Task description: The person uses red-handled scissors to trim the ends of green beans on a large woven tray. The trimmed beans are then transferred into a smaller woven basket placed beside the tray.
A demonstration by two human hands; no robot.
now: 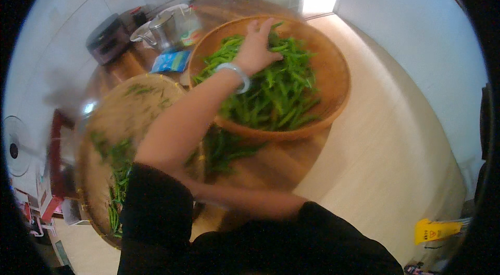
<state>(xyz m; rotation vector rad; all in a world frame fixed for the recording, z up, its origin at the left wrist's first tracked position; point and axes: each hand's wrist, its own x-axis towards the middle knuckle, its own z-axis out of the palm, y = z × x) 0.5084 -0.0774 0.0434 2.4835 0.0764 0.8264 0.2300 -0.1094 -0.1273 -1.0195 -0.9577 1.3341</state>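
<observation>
My left hand (pixel 258 48), with a pale bangle (pixel 236 76) on the wrist, is over a round woven basket (pixel 332 76). Its fingers are spread above a heap of green chili peppers (pixel 269 95), and I see nothing gripped in them. My right forearm (pixel 250 199) crosses under the left arm; the hand itself is hidden behind that arm. A flat round bamboo tray (pixel 113 109) lies to the left, holding slender green peppers (pixel 113 212) and scattered stem-like bits (pixel 138 89). More green peppers (pixel 230 150) lie on the wooden table (pixel 289 158) below the basket.
Behind the tray stand a dark appliance (pixel 109 39), a metal kettle (pixel 162 29), a dark jar with a red lid (pixel 138 16) and a blue packet (pixel 170 61). A fan (pixel 17 150) is at far left. A yellow caution sign (pixel 437 231) stands at lower right.
</observation>
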